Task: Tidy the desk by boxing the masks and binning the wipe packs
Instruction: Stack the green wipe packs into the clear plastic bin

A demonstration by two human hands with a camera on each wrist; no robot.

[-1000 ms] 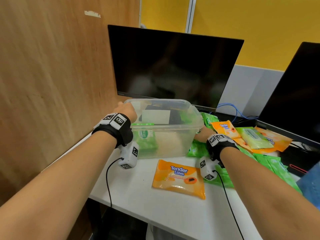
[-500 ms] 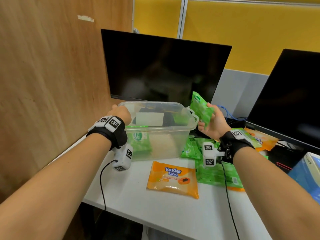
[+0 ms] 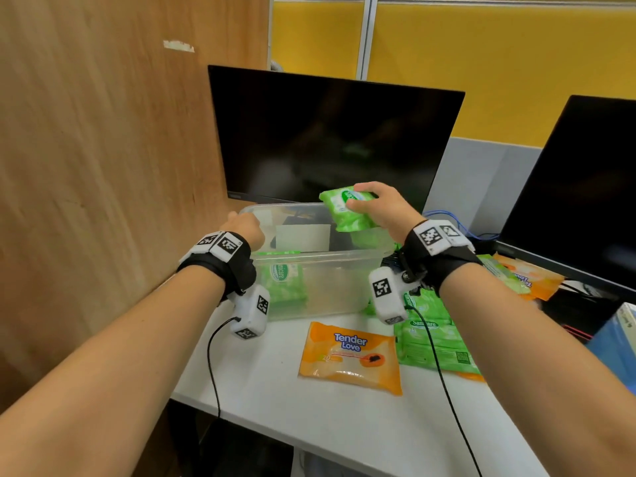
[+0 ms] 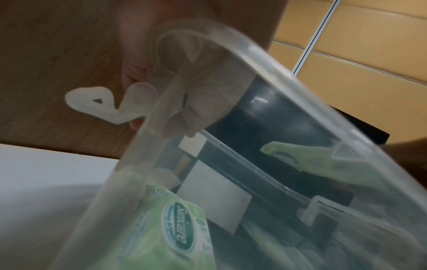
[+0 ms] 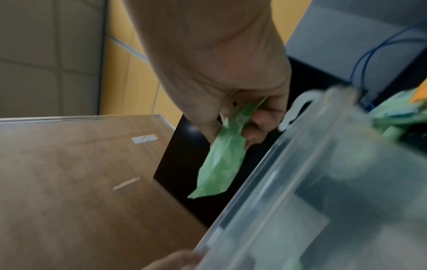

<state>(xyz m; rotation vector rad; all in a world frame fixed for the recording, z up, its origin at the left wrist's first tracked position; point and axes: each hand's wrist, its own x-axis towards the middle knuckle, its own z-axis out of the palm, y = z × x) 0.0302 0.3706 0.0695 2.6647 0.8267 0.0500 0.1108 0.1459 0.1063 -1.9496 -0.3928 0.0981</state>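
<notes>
Since half a second ago: right hand (image 3: 380, 210) swung green wipe pack (image 3: 347, 211) over bin (image 3: 320, 259), fingers clamped on it. Left hand (image 3: 242, 227) gripping bin's rim. Risk: early release, pack clipping rim, falling onto bench (image 3: 344, 425).

Both forearms reach in from the bottom corners of the head view. Left hand (image 3: 242, 224) at centre-left, fingers curled over the bin rim (image 3: 320, 258) — right hand (image 3: 382, 208) raised at upper centre, fingers and thumb pinching a green wipe pack (image 3: 347, 210).
</notes>
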